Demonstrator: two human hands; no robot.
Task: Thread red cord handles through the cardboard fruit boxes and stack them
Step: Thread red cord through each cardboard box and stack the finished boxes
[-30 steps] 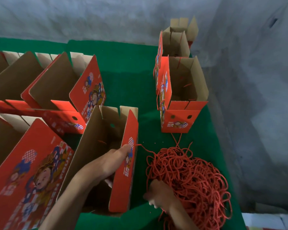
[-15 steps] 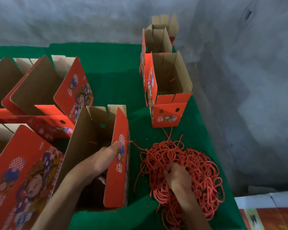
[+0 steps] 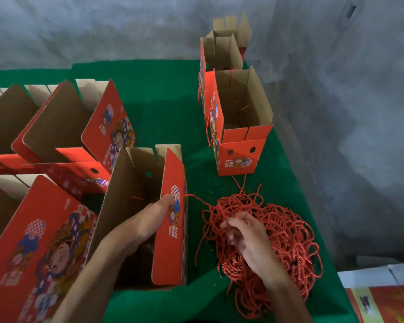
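The left hand [image 3: 149, 217] gripped the right wall of an open box [image 3: 170, 217] standing near the front of the green counter [image 3: 154, 94]; its thumb lay on the red printed outside of the wall, while the fingers went down inside the box and were hidden, so their curl could not be made out. One red cord [image 3: 196, 198] ran from a hole in that wall, just beside the thumb, across the counter to the cord pile [image 3: 278, 231] on the right. The right hand [image 3: 247, 238] rested on top of the pile, palm turned partly up, its fingers [image 3: 237, 220] curled round a few strands near the pile's left edge.

Beyond the pile stood a finished box [image 3: 240, 157], upright and open at the top, with cord hanging down its left side. Behind it, two more boxes [image 3: 222, 50] stood in a row running toward the grey wall [image 3: 103, 24]. On the left of the counter several open boxes [image 3: 56, 127] stood close together, their flaps raised, with another large box [image 3: 44, 241] at the front left corner, its printed face toward the camera. At the lower right, off the counter, lay flat printed cardboard [image 3: 383, 304].
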